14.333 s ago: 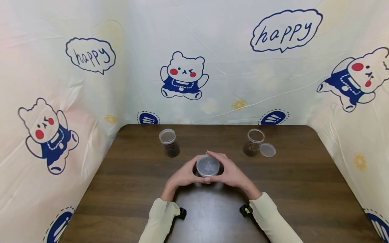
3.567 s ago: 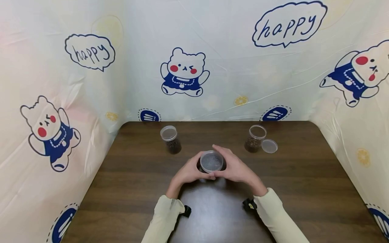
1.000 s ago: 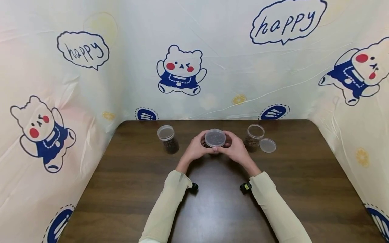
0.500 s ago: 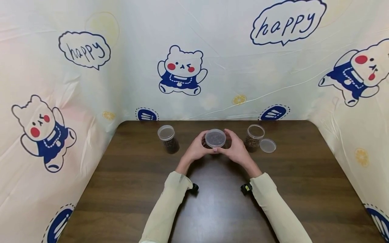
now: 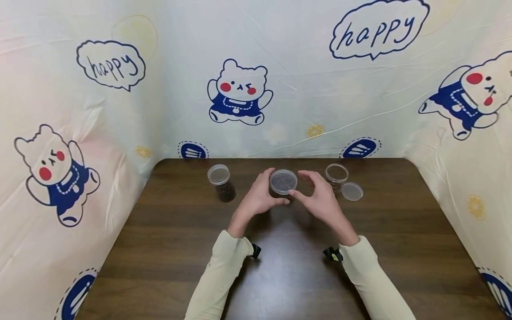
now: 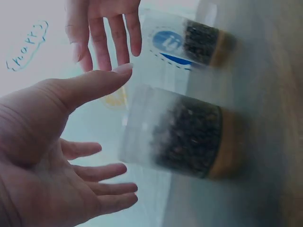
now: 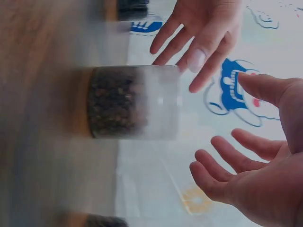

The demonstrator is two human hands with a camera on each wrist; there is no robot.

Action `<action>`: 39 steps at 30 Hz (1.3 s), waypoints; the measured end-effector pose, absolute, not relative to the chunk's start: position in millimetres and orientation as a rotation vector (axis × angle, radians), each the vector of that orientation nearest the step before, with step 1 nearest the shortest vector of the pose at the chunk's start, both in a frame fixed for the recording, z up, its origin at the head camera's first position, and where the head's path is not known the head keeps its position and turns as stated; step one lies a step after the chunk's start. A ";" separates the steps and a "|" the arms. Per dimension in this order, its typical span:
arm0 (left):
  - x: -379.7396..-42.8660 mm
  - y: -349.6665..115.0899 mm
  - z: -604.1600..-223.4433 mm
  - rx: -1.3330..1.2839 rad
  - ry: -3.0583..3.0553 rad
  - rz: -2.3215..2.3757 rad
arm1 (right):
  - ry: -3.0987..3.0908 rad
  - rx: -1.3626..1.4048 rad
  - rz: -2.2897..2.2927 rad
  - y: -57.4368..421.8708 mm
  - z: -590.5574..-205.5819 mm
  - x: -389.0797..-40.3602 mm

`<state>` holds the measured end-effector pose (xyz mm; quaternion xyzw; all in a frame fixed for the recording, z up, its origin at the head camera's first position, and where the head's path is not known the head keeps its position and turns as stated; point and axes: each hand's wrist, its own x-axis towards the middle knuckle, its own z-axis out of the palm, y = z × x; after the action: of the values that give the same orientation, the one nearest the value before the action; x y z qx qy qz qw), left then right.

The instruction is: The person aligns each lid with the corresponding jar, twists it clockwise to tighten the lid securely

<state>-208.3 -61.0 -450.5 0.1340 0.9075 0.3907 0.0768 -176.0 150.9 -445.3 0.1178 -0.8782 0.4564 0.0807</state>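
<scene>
A clear jar [image 5: 283, 181] with a lid stands upright on the table between my hands. In the left wrist view dark brown pellets or beans fill its lower part [image 6: 187, 137]. My left hand [image 5: 258, 195] is spread at the jar's left side, fingers straight and holding nothing. On the other side my right hand [image 5: 321, 200] is also spread, its thumb tip close to the front of the lid. Both wrist views show a gap between the fingers and the jar; the right wrist view has the jar [image 7: 125, 101] apart from my right fingers [image 7: 213, 165].
A second jar [image 5: 222, 184] with dark contents stands lidded to the left. To the right is an uncapped jar [image 5: 337, 175], partly behind my right hand, with a loose lid [image 5: 352, 191] lying beside it. A printed cloth [image 5: 304, 89] hangs behind the wooden table [image 5: 168, 249].
The hands held the middle jar nearer the front before, then carried it back into line with the other two. Since half a second ago they have let go and parted, the right more.
</scene>
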 end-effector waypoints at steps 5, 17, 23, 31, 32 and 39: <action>-204.6 -54.5 -436.1 0.397 2.799 1.124 | -2.559 0.385 1.348 162.5 -430.4 -167.3; -216.1 -30.3 -425.5 0.687 2.851 1.194 | -2.449 0.345 1.220 205.2 -419.7 -162.0; -227.9 -10.1 -427.8 0.798 2.835 1.255 | -2.436 0.266 1.141 230.4 -423.6 -162.6; -239.3 18.8 -437.9 0.698 2.764 1.416 | -2.658 0.163 1.080 262.5 -431.6 -167.2; -241.6 23.8 -440.7 0.694 2.749 1.427 | -2.701 0.149 1.068 266.5 -432.5 -168.1; -247.8 53.3 -459.8 0.611 2.671 1.426 | -2.876 0.062 1.009 284.3 -451.1 -178.4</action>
<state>-247.8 53.3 -459.8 0.1976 0.8644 0.4616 0.0265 -178.4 284.3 -451.1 0.0203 -0.9424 0.3306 0.0468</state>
